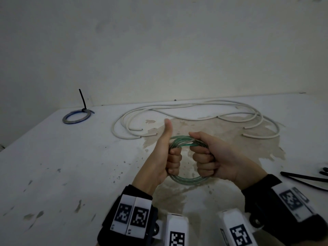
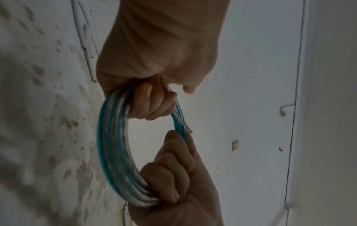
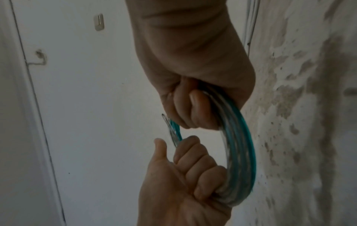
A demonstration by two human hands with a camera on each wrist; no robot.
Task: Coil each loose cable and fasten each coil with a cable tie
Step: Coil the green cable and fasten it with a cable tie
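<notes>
In the head view a coil of clear, teal-tinted cable (image 1: pixel 186 180) is held upright just above the table's middle. My left hand (image 1: pixel 170 157) grips its left side with fingers curled through the ring and the thumb pointing up. My right hand (image 1: pixel 209 157) grips the right side in a fist. The left wrist view shows the left hand (image 2: pixel 152 104) on the coil (image 2: pixel 112 145), with a cut end poking out by the fingers. In the right wrist view the right hand (image 3: pixel 191 110) wraps the same coil (image 3: pixel 241 152).
A long white cable (image 1: pixel 131 138) lies in loose loops across the back of the stained white table (image 1: pixel 71 166). At the back left sits a small blue coil (image 1: pixel 74 122) bound by a black cable tie (image 1: pixel 83 102). Loose black ties (image 1: pixel 301 177) lie at the right edge.
</notes>
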